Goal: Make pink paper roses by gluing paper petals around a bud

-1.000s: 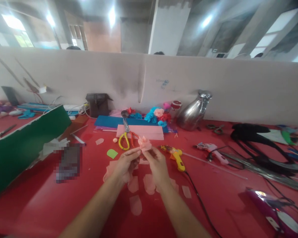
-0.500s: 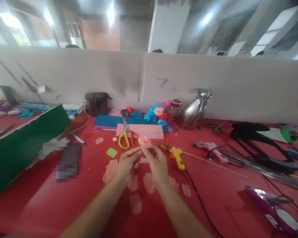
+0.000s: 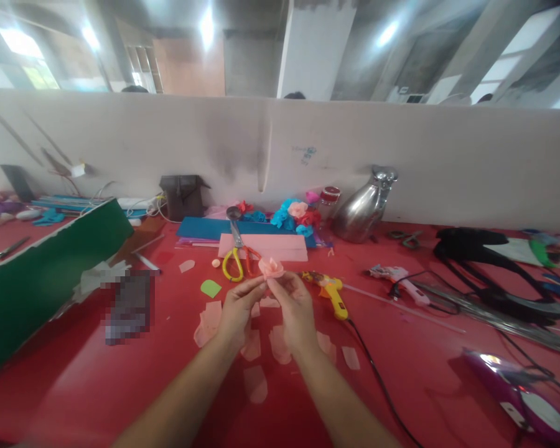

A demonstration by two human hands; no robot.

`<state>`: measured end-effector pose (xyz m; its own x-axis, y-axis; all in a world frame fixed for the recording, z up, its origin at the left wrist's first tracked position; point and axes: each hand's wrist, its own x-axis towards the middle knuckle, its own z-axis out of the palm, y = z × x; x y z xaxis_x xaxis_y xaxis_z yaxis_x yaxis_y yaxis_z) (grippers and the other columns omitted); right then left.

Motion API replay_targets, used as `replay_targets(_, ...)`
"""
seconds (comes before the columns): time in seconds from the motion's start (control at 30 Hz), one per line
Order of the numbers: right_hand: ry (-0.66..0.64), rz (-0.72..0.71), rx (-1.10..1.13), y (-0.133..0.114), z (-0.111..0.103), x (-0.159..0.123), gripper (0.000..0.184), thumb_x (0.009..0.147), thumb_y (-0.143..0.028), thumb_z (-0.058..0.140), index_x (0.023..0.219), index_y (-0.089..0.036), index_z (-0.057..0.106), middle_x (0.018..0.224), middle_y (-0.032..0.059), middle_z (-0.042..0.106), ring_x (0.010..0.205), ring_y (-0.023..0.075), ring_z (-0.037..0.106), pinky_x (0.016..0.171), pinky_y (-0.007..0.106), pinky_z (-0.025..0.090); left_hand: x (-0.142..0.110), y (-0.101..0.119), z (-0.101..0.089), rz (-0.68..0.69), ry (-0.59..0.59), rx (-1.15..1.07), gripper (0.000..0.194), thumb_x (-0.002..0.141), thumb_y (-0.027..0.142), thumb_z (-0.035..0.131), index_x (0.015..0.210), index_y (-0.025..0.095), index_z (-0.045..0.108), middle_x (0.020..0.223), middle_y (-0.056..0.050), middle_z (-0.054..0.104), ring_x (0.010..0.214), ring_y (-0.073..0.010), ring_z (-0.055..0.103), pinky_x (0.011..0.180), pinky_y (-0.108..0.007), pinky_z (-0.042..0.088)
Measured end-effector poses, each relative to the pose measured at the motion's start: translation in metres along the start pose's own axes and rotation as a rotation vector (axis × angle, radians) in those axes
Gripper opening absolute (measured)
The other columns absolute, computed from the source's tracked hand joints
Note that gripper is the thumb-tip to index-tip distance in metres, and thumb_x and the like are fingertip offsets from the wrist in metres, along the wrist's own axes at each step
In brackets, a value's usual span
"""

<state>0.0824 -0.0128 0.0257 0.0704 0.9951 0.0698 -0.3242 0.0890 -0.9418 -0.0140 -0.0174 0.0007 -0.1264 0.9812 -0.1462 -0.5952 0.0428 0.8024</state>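
A small pink paper flower (image 3: 271,267) is held up between both hands above the red table (image 3: 424,367). My left hand (image 3: 237,308) pinches its base from the left with fingers closed. My right hand (image 3: 295,305) grips the same base from the right, fingers pressed together. Several loose pink paper petals (image 3: 256,384) lie on the table under and around my wrists. Yellow-handled scissors (image 3: 234,256) lie just beyond the flower on a pink paper sheet (image 3: 280,247).
A yellow glue gun (image 3: 332,295) with a black cord lies right of my hands, a pink glue gun (image 3: 396,277) farther right. A green board (image 3: 42,274) leans at left. Finished paper flowers (image 3: 295,216), a silver jug (image 3: 361,211) and a dark box (image 3: 183,196) stand along the partition wall.
Both hands have stayed together on the pink flower, with only slight finger shifts around its base.
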Motion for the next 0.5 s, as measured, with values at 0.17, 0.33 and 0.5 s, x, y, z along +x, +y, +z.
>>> replay_targets(0.17, -0.094, 0.111, 0.193, -0.0037, -0.0027, 0.0005, 0.012, 0.073, -0.028, 0.061, 0.082, -0.021, 0.064, 0.080, 0.0013, 0.064, 0.073, 0.0141, 0.057, 0.066, 0.025, 0.045, 0.0048, -0.0003, -0.0032, 0.077, -0.002, -0.023, 0.020, 0.056, 0.021, 0.077, 0.076, 0.018, 0.073, 0.079, -0.003, 0.071, 0.081, -0.0160, 0.061, 0.080, -0.028, 0.044)
replay_targets(0.33, -0.142, 0.169, 0.280, -0.0048, -0.0029, 0.0008, 0.009, 0.071, -0.029, 0.059, 0.073, -0.020, 0.062, 0.072, 0.0009, 0.063, 0.065, 0.0140, 0.056, 0.061, 0.025, 0.043, 0.0052, 0.0040, -0.0027, 0.116, -0.071, 0.015, 0.012, 0.058, 0.024, 0.074, 0.067, 0.018, 0.071, 0.072, -0.003, 0.070, 0.077, -0.0177, 0.061, 0.073, -0.029, 0.045)
replay_targets(0.5, -0.169, 0.169, 0.329, -0.0095, -0.0018, -0.0023, 0.009, 0.071, -0.027, 0.059, 0.065, -0.020, 0.060, 0.065, -0.0009, 0.061, 0.059, 0.0129, 0.054, 0.058, 0.025, 0.043, 0.0069, 0.0036, -0.0050, 0.150, -0.036, 0.042, 0.010, 0.057, 0.022, 0.073, 0.064, 0.018, 0.068, 0.072, -0.003, 0.068, 0.075, -0.0171, 0.060, 0.073, -0.028, 0.044)
